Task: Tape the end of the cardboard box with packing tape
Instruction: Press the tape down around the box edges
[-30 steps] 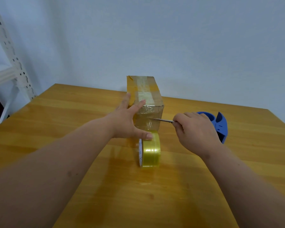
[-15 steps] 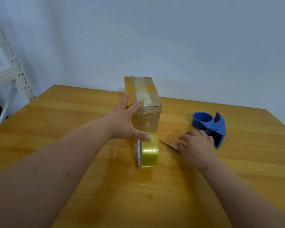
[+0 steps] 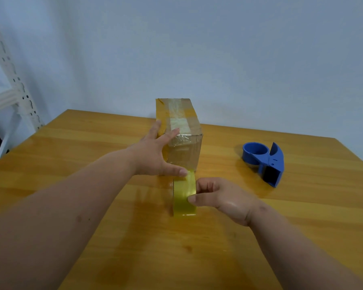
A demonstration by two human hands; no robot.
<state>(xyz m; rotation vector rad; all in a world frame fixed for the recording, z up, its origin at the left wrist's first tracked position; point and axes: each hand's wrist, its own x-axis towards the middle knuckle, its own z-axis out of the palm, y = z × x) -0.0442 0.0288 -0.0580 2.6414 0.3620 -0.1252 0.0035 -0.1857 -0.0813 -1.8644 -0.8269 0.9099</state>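
Observation:
A brown cardboard box (image 3: 184,147) stands lengthwise in the middle of the wooden table, with clear tape along its top and over its near end. My left hand (image 3: 155,155) lies flat against the box's left side, fingers spread, thumb at the bottom of the near end. A roll of yellowish packing tape (image 3: 183,197) stands on edge just in front of the box. My right hand (image 3: 218,197) grips the roll from the right, thumb and fingers pinching its rim.
A blue tape dispenser (image 3: 264,160) lies on the table to the right of the box. A white metal shelf upright (image 3: 15,84) stands off the table's left rear corner. The table (image 3: 71,164) ends at a pale wall behind.
My right hand held a thin blade at the box's near end, then set it down on the table. It has moved left and taken hold of the tape roll. The blade is out of sight.

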